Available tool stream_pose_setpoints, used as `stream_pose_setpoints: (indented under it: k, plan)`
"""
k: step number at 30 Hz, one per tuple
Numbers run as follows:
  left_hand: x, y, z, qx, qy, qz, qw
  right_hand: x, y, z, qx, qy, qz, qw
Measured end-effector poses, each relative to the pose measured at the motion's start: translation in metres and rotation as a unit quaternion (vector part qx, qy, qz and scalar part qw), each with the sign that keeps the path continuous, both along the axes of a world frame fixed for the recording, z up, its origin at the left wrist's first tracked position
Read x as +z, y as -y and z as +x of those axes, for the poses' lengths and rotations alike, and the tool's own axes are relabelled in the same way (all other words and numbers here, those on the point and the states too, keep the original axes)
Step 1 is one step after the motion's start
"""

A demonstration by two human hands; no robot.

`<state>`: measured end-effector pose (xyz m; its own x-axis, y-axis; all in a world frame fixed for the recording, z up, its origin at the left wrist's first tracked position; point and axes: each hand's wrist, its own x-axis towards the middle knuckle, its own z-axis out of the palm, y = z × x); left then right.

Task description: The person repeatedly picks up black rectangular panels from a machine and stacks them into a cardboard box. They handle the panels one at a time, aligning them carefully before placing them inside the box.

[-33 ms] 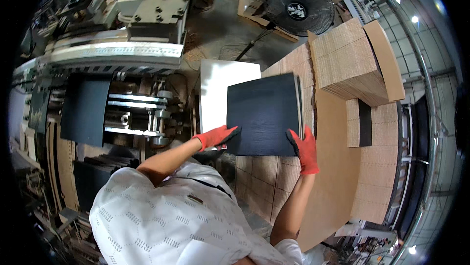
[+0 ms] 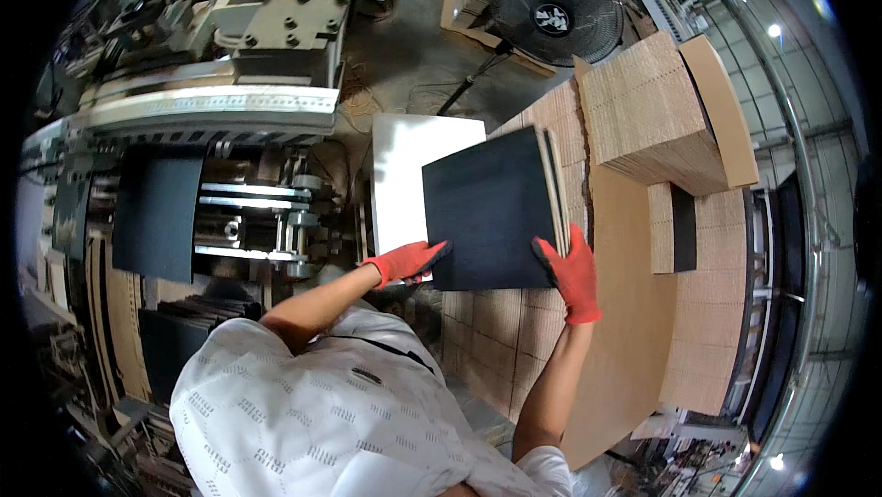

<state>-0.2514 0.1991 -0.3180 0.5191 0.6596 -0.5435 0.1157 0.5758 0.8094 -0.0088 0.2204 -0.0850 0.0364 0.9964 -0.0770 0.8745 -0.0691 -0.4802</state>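
A small stack of black panels [image 2: 487, 212] with pale brown edges is held between my two gloved hands. My left hand [image 2: 407, 263], in a red glove with dark fingertips, grips its near left corner. At the near right corner, my right hand [image 2: 571, 276] has its thumb on the top face and its fingers round the layered side. The stack is tilted, and its panel edges fan slightly apart along the right. Beneath its left part lies a white surface [image 2: 400, 162]; to the right and below are stacked brown boards [image 2: 487, 322].
On the left is a machine with metal rails [image 2: 248, 254], and a black panel [image 2: 156, 212] lies on it. More black panels [image 2: 175, 341] stand nearer me. A fan [image 2: 556, 10] stands at the back. Tall board stacks [image 2: 643, 116] and a brown sheet [image 2: 625, 313] are on the right.
The panel stack has tilted a little, its far right corner shifting up and left. More layered edges show on its right side. Both hands keep their hold.
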Motion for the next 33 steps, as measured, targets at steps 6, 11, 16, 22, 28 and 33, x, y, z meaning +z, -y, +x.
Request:
stream_pose_setpoints:
  k: [6,11,16,22,28,33]
  plan:
    - [0.016,-0.021,0.001,0.231,-0.047,0.265,0.935,0.000,0.001,-0.050,0.118,0.096,0.130,0.980]
    - [0.088,-0.073,-0.040,0.400,-0.063,0.463,0.789,-0.003,0.009,-0.049,0.085,0.088,0.155,0.980]
    - [0.129,-0.139,-0.057,0.308,0.067,0.523,0.791,-0.010,0.017,-0.043,0.019,0.023,0.150,0.988]
    - [0.110,-0.174,-0.047,0.102,0.203,0.384,0.895,-0.054,0.049,-0.029,-0.111,-0.245,0.215,0.939]
    - [0.099,-0.166,-0.031,0.119,0.194,0.377,0.898,-0.114,0.058,-0.047,-0.210,-0.502,0.257,0.799]
    - [0.084,-0.167,-0.031,0.130,0.146,0.381,0.904,-0.141,0.053,-0.058,-0.202,-0.382,0.337,0.836]
